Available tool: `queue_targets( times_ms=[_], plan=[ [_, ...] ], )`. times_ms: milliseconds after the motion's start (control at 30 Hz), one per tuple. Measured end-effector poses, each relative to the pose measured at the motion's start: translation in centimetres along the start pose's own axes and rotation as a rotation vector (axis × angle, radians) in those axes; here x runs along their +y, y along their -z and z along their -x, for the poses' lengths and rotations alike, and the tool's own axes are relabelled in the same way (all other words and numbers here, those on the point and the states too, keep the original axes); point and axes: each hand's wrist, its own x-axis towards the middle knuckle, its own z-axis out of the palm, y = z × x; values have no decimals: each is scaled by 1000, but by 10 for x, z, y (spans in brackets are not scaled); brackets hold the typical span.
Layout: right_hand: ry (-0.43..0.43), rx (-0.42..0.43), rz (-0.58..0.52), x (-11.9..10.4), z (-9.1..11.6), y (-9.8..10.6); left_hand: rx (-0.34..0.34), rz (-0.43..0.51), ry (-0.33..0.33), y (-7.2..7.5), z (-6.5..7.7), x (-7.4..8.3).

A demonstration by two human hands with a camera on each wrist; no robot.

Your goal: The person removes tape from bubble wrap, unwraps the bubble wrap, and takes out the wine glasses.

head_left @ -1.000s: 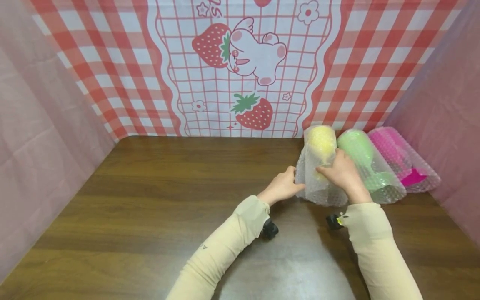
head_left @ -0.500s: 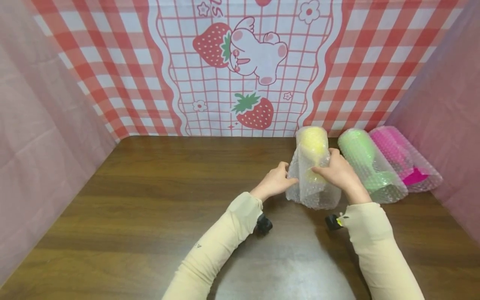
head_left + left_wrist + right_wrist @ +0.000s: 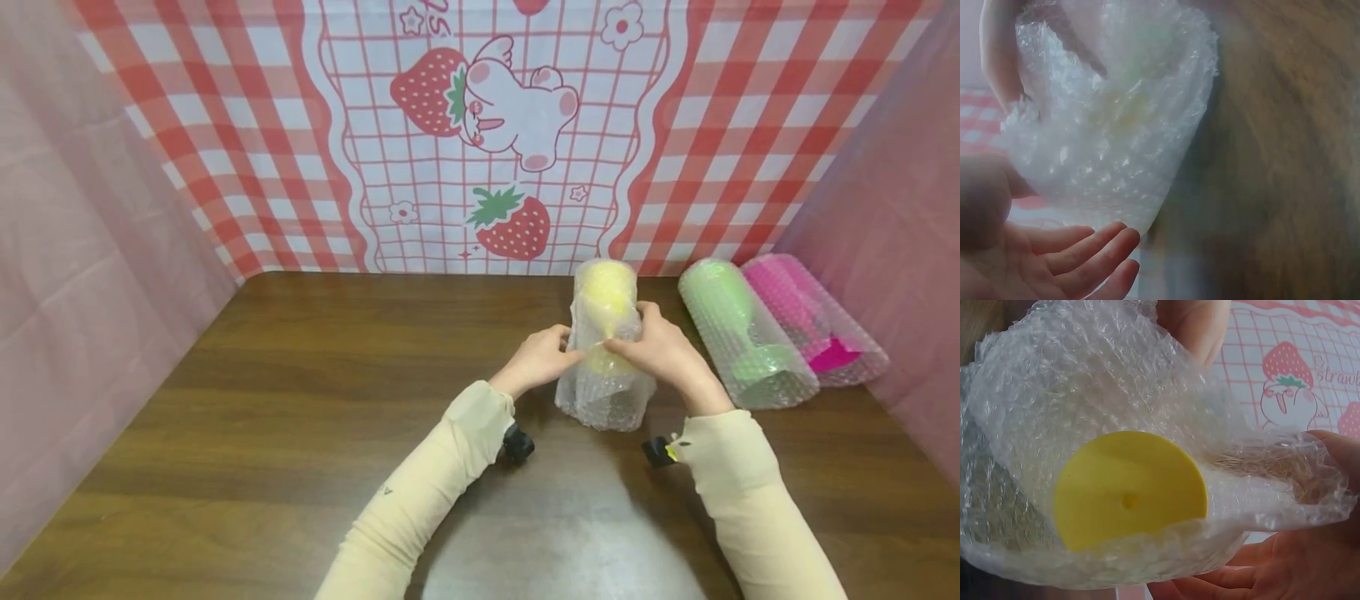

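A yellow goblet sits inside a loose roll of bubble wrap, its bowl toward the back. Through the near end, the right wrist view shows its round yellow base. My left hand holds the left side of the wrap; in the left wrist view, its fingers lie fairly straight along the plastic. On the right side, my right hand grips the wrap, thumb on top and fingers down the side. In the right wrist view, a flap of wrap is between that thumb and the fingers.
To the right, a green goblet and a pink goblet lie side by side in bubble wrap. The brown wooden table extends left. A checked strawberry cloth hangs behind, with pink curtains at both sides.
Both hands have moved left and slightly toward me, bringing the wrapped yellow goblet along. A gap has opened between it and the green one.
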Motion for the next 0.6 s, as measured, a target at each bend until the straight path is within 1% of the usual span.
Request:
queue_targets(
  times_ms=[167, 300, 433, 600],
  plan=[
    [29, 8, -3, -3, -1, -5, 18, 7, 23, 7, 2, -2],
    [49, 4, 3, -5, -2, -8, 36, 25, 25, 12, 2, -6],
    [41, -22, 9, -8, -1, -10, 40, 40, 21, 14, 2, -10],
    [20, -37, -19, -9, -2, -12, 43, 41, 18, 18, 6, -15]
  ],
)
